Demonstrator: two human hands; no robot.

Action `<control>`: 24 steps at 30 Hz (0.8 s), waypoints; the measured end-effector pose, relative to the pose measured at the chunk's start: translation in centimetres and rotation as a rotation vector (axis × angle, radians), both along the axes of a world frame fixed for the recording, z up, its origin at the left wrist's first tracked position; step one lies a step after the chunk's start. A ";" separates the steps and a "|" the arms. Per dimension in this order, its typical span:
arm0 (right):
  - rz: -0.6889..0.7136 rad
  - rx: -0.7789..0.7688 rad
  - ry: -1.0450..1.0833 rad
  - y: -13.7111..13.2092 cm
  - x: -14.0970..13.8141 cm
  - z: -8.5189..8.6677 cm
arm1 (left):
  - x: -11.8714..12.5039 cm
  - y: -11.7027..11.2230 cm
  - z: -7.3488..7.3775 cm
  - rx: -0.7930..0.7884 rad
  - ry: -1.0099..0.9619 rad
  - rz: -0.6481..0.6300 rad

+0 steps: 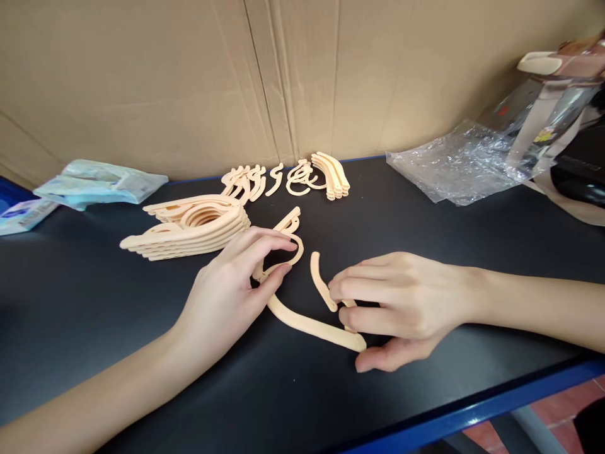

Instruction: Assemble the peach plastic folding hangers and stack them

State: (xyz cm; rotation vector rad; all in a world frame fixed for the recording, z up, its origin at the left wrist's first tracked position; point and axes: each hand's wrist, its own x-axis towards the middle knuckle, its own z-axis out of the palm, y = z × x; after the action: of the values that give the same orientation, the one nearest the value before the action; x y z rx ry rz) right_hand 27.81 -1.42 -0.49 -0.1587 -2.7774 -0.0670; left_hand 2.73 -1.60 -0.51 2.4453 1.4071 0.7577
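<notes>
A peach plastic clothes hanger (312, 325), partly assembled, lies on the black table between my hands. My left hand (236, 271) curls over its upper part, thumb and index finger at the ring-shaped hook (299, 252); the palm hides some of it. My right hand (401, 306) is palm-down at the hanger's near right end. Its fingers are apart, the thumb beside that end and the fingertips touching a small loose curved strip (321, 280). Under these fingers another peach piece shows only in part.
A stack of folded hangers (189, 230) stands at left. Loose hooks (299, 176) and a bundle of curved strips (331, 175) lie along the back by a cardboard wall (189, 82). Blue tissue packs (99, 183) are far left. Clear plastic wrap (454, 164) and a bottle (553, 120) are right.
</notes>
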 end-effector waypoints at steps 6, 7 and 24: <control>0.037 0.004 0.006 0.0 0.0 0.0 | -0.1 0.2 0.0 -0.061 -0.029 0.021; 0.040 0.005 0.010 0.0 0.0 0.0 | -0.1 0.2 0.0 -0.064 -0.031 0.017; 0.060 -0.057 -0.039 -0.4 0.2 0.2 | -0.4 0.1 0.1 -0.083 -0.049 -0.054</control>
State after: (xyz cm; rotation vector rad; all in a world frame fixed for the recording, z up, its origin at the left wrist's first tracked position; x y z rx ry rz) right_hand 28.00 -1.83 -0.28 -0.0894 -2.8222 0.0247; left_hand 2.29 -1.46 -0.37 2.3754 1.3219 0.7264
